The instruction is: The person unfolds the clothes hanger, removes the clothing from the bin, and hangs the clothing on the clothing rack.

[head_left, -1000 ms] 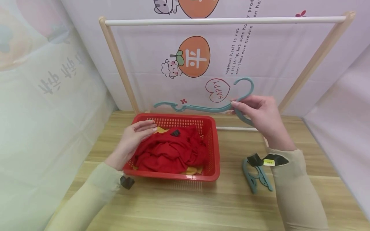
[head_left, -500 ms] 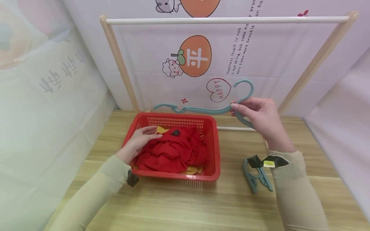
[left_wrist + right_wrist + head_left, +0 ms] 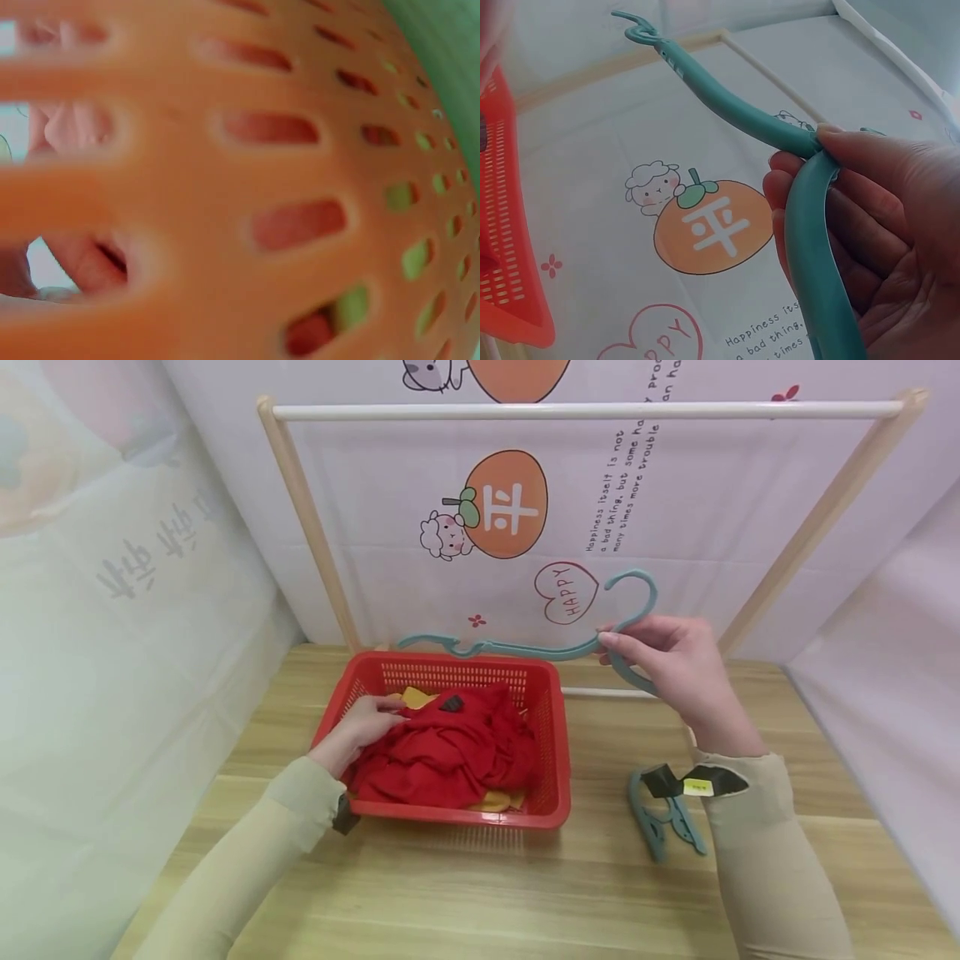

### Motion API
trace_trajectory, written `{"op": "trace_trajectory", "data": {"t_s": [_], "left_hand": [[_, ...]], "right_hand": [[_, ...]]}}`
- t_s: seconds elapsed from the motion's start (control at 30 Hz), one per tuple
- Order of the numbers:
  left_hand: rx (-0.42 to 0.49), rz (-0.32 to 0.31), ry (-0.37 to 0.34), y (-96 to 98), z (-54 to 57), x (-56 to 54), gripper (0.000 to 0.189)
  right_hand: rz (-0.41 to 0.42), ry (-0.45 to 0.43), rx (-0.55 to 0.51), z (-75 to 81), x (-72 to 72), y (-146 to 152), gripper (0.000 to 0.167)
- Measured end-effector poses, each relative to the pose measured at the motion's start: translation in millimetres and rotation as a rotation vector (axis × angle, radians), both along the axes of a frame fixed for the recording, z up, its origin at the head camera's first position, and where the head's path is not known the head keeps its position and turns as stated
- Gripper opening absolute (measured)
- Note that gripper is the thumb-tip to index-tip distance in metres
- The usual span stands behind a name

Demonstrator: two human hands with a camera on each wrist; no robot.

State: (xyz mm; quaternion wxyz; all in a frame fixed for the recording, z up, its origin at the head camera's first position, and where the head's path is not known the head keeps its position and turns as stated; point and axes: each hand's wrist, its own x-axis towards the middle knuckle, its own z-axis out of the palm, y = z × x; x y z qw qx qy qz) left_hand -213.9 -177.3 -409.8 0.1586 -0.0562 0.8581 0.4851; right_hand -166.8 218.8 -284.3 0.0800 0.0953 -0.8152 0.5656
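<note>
In the head view my right hand (image 3: 678, 664) pinches a blue-green plastic clothes hanger (image 3: 536, 652) at its middle, below the hook. One arm of the hanger stretches left over the back of a red plastic basket (image 3: 560, 752); the other bends down by the palm, as the right wrist view also shows. My left hand (image 3: 369, 722) reaches over the basket's left rim, its fingers at the crumpled red cloth (image 3: 450, 760) beside a bit of yellow cloth (image 3: 417, 697). The basket's slotted wall (image 3: 180, 150) covers much of that hand in the left wrist view.
A folded blue-green hanger (image 3: 647, 827) lies on the wooden table (image 3: 525, 893) by the right forearm. Behind the basket stands a rack with light wooden posts and a white top rail (image 3: 585, 412). Printed white sheets (image 3: 360, 510) form the back and sides.
My left hand has come down from above the basket's left side to the red cloth, moving slightly right. My right hand and the hanger have sunk a little.
</note>
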Motion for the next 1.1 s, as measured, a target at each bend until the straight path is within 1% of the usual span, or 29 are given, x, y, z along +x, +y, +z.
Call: {"op": "trace_trajectory", "data": {"t_s": [0.1, 0.17, 0.37, 0.43, 0.53, 0.7, 0.77, 0.87, 0.97, 1.1], "left_hand": [[-0.064, -0.013, 0.004, -0.7, 2.6, 1.7, 0.041], [-0.08, -0.03, 0.004, -2.3, 3.8, 2.9, 0.04], [-0.152, -0.141, 0.006, -13.6, 7.6, 6.3, 0.047], [-0.166, -0.144, 0.028, -17.0, 8.2, 6.7, 0.049], [-0.139, -0.128, 0.098, -20.3, 8.7, 6.9, 0.044], [0.013, -0.111, 0.202, -20.8, 12.1, 7.6, 0.034], [0.065, -0.119, 0.231, -20.6, 13.6, 8.7, 0.034], [0.081, -0.145, 0.275, -21.4, 16.0, 11.4, 0.037], [0.073, -0.173, 0.292, -25.1, 17.5, 15.0, 0.04], [0.076, -0.187, 0.267, -32.1, 21.0, 20.9, 0.041]], "right_hand": [[0.014, 0.006, -0.003, -0.7, -0.4, 0, 0.032], [0.019, 0.011, 0.0, -1.6, -0.8, 0, 0.031], [0.034, 0.034, 0.004, -4.9, -2.4, 3, 0.03], [0.04, 0.038, 0.01, -6.1, -2.8, 4, 0.03], [0.046, 0.043, 0.011, -7.9, -2.9, 6, 0.029], [0.043, 0.046, 0.024, -9.9, -2.3, 9, 0.027], [0.04, 0.042, 0.028, -10.2, -2.4, 10, 0.028], [0.046, 0.038, 0.024, -10.8, -2.8, 12, 0.028], [0.051, 0.036, 0.021, -12.1, -3.0, 13, 0.028], [0.048, 0.031, 0.028, -14.0, -2.5, 14, 0.028]]}}
